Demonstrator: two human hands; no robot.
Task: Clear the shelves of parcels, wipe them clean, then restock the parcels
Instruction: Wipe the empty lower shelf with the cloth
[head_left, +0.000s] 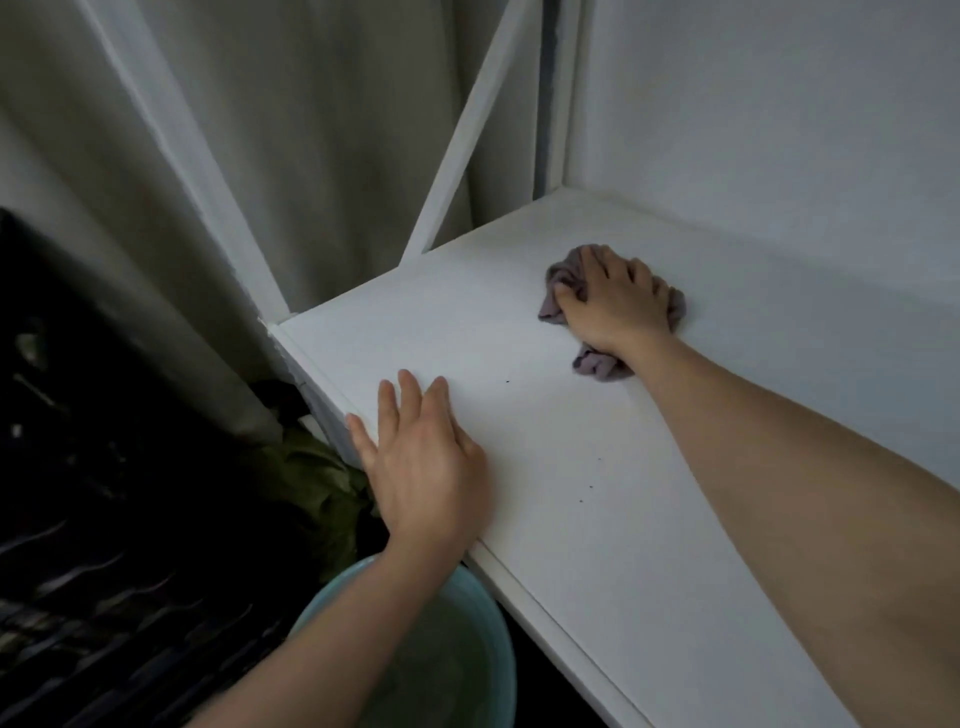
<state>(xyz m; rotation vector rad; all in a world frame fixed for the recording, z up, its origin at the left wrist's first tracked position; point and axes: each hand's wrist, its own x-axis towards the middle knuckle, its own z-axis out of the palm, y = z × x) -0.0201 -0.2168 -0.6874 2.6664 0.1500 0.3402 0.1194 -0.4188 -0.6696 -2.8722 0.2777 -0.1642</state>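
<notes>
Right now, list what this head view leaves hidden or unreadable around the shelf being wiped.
- Cloth: its middle lies under the right hand.
- Basin: cut by the bottom edge and crossed by the left forearm; contents unclear.
- Dark items at left: too dim to identify.
- Shelf: runs past the right edge.
- Parcels: none in view.
- Left hand: covers the shelf beneath it.

The white shelf (649, 467) has lots of bare room. The slanted bar (467, 130) blocks the back left corner. A wall (779, 104) shuts the back.
</notes>
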